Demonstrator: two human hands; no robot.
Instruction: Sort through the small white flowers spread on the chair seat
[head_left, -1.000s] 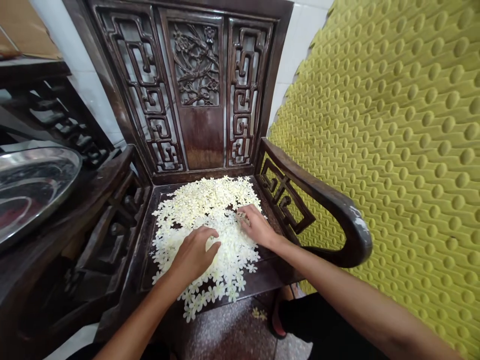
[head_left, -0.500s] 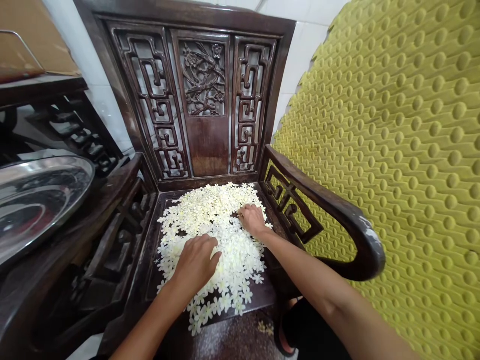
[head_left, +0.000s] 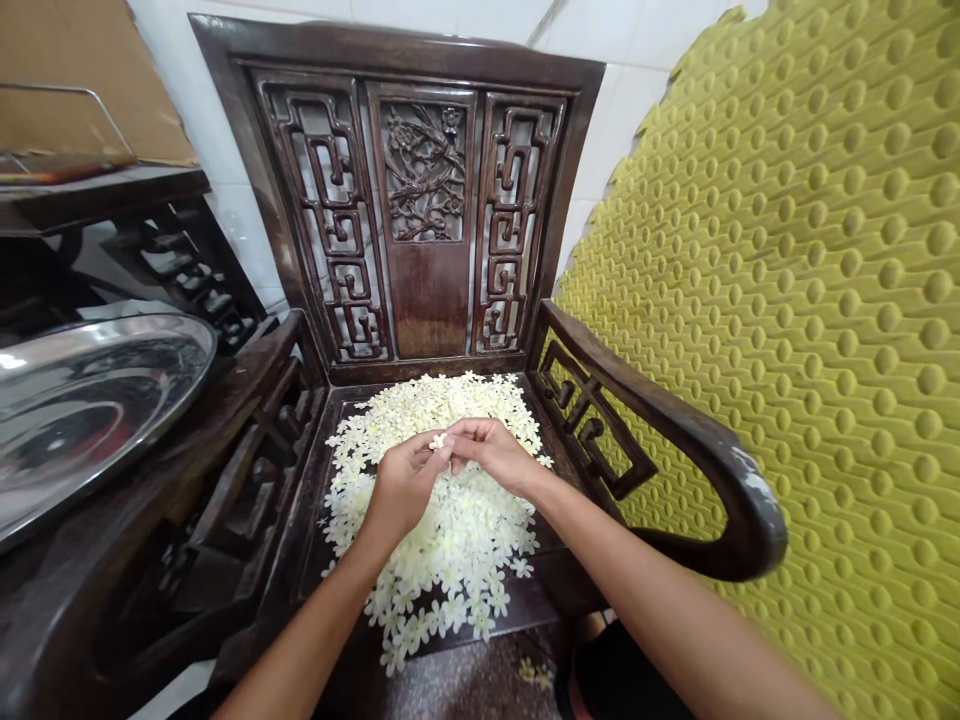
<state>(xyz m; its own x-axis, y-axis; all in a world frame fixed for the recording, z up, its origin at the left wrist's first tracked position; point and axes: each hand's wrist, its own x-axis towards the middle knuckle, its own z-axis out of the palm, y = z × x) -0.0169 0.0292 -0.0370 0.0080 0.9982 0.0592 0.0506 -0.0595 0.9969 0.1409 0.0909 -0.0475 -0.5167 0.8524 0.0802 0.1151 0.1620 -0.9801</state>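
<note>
A small white flower [head_left: 439, 441] is pinched between my two hands, above the middle of the chair seat. My left hand [head_left: 407, 474] has its thumb and fingers closed at the flower's left side. My right hand [head_left: 491, 452] meets it from the right, fingertips pressed together on the same flower. Beneath and around both hands, a thick layer of loose white and cream flowers [head_left: 465, 535] covers most of the dark wooden seat. The fingertips partly hide what they grip.
The carved chair back [head_left: 431, 290] rises behind the flowers. A curved armrest [head_left: 675, 430] stands on the right, before a yellow bumpy mat [head_left: 787, 300]. At the left lies a shiny metal tray [head_left: 172, 375]. A few flowers [head_left: 534, 672] are on the floor.
My right hand has moved left from the flower layer and my left hand has risen to meet it. A flower now shows between their fingertips. The view has shifted slightly.
</note>
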